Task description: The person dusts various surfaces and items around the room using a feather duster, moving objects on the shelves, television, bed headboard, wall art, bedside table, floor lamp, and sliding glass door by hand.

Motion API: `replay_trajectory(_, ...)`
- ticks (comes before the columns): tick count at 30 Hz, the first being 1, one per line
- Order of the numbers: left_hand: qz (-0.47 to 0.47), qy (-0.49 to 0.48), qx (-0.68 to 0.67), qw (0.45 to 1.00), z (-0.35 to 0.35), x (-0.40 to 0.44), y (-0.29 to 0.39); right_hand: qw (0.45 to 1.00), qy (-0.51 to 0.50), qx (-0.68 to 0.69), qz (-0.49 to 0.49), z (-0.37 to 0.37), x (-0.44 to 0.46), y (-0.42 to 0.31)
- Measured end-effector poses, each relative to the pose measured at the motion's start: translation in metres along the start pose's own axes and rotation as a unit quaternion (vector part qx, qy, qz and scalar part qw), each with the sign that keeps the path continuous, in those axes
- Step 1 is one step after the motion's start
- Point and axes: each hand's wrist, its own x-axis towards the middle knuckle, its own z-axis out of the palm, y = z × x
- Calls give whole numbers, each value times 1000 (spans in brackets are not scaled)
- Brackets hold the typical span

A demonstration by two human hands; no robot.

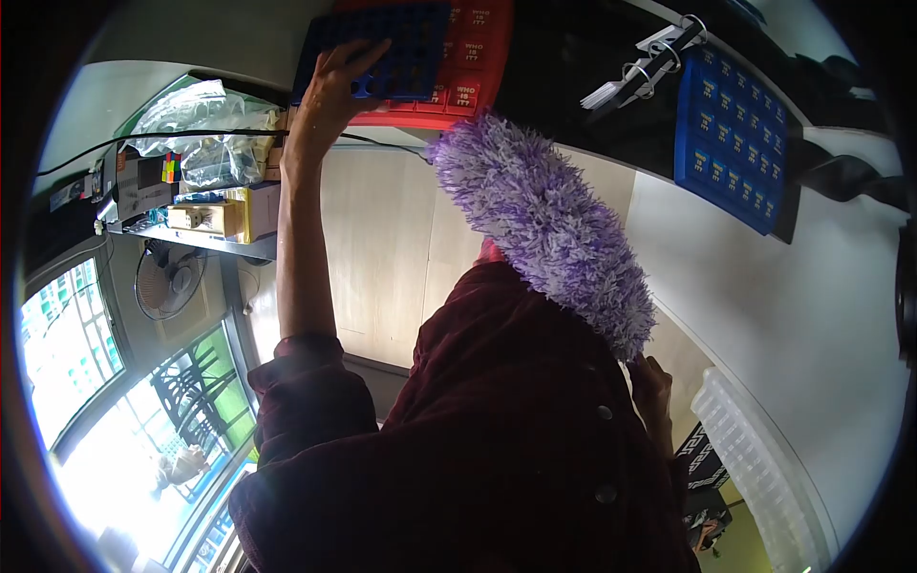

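Note:
My left hand (334,94) reaches up to a blue game grid with round holes (413,57). Its fingers lie across the grid's face, and the thumb is at the lower edge. Behind and beside the grid is a red game board (487,62) with "WHO IS IT?" tiles. A fluffy purple-and-white duster (554,224) slants across the middle, its upper tip close below the red board. At the duster's lower end, my right hand (652,387) is closed around its handle, most of which is hidden.
On the dark surface, a blue "WHO IS IT?" board (731,134) lies beside a ring-bound card set (654,62). To the left, a shelf (196,237) carries plastic bags (205,129) and boxes. A black cable (220,136) runs behind my left wrist. A fan (170,279) stands near the windows.

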Motion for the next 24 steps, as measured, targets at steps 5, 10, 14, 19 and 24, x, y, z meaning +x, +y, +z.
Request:
replay_trajectory(5,35,86,-28,995,1,20,32,1000,-1,-10,20,-8,-1,2)
replay_trajectory(10,133,117,-180,968,-4,78,174,999,-16,-19,25,-10,-2,17)
replay_trajectory(14,50,-200,-263,942,-14,108,212,999,-26,-14,26,-20,3,17)
replay_trajectory(19,244,-39,-74,966,8,138,177,997,-35,14,72,-28,-21,29)
replay_trajectory(24,233,-125,-106,959,4,146,159,996,-16,17,90,-24,-29,36)
